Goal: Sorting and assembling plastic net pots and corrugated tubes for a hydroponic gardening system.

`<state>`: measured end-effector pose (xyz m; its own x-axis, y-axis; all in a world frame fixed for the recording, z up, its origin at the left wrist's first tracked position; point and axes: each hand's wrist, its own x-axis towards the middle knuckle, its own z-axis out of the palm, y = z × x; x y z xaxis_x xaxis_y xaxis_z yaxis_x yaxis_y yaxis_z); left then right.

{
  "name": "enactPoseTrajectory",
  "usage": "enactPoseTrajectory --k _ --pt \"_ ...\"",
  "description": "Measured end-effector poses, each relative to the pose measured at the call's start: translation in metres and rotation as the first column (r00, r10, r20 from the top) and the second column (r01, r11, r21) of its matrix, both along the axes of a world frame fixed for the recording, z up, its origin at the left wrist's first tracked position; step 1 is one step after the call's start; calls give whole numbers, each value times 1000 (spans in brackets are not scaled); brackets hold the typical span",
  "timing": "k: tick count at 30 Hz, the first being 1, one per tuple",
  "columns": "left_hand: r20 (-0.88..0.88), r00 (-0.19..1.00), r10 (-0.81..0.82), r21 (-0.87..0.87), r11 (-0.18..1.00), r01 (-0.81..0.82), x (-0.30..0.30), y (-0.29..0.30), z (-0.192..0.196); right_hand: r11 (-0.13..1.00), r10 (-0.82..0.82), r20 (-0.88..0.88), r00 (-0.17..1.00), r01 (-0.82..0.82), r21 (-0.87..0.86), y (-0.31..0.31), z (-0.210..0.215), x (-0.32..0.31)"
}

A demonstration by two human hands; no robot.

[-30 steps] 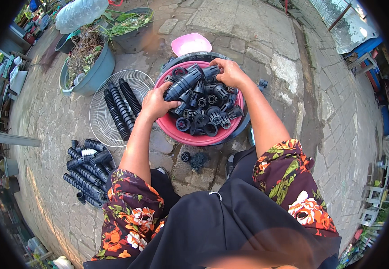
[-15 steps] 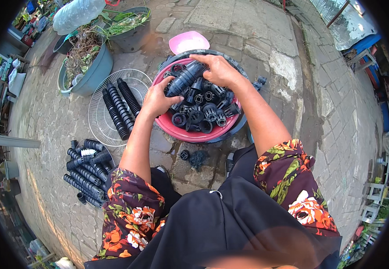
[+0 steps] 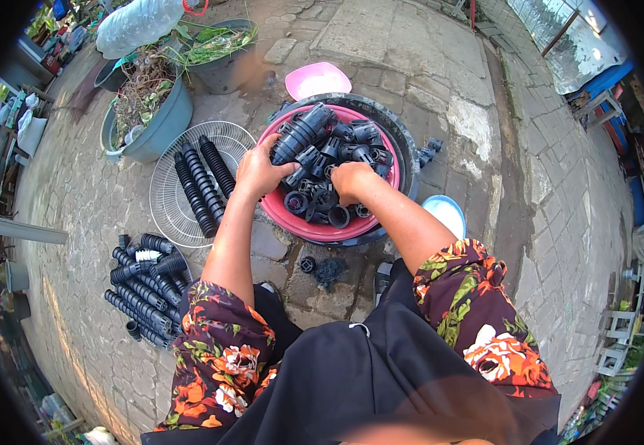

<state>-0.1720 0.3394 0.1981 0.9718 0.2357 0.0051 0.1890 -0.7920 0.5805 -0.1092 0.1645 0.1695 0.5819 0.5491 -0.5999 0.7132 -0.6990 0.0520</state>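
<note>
A short stack of nested black plastic ring-shaped parts [image 3: 304, 132] is gripped in my left hand [image 3: 257, 170], tilted over the left side of a red basin [image 3: 300, 227]. Many loose black plastic parts [image 3: 323, 199] with slotted, crown-like ends fill the basin. Down among them, near the basin's middle, is my right hand [image 3: 353, 181], its fingers curled; whatever they grip is hidden. The basin sits in a larger dark tub [image 3: 411, 152]. Left of it, long black stacks of parts [image 3: 197, 194] lie on a round white wire rack [image 3: 161, 204].
More black stacks lie piled [image 3: 144, 289] on the paving at the lower left. A pink bowl [image 3: 317, 83] stands beyond the basin, a blue-rimmed bowl [image 3: 444, 213] to its right. A dark mesh clump [image 3: 329, 271] lies between my feet. Planters [image 3: 160, 119] stand at the far left.
My right hand has left the far end of the stack and moved down into the loose parts. My left hand still holds the stack. The blue-rimmed bowl now shows more fully.
</note>
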Motion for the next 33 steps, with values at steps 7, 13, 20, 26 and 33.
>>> enactPoseTrajectory --k 7,13,20,26,33 --pt "-88 995 -39 -31 999 37 -5 7 2 697 -329 -78 941 298 652 -41 44 55" --pt "-117 988 -102 -43 994 98 -4 2 7 291 -189 -564 803 595 749 -46 38 74" --pt "-49 982 -183 -118 977 177 -3 -3 11 132 -6 -789 614 783 608 -37 43 69" --pt "-18 994 -111 -56 992 110 0 -2 4 834 -350 -1 937 312 456 -42 2 68" --pt "-85 992 -95 -47 995 92 -3 -5 10 871 -388 134 912 316 375 -37 -6 50"
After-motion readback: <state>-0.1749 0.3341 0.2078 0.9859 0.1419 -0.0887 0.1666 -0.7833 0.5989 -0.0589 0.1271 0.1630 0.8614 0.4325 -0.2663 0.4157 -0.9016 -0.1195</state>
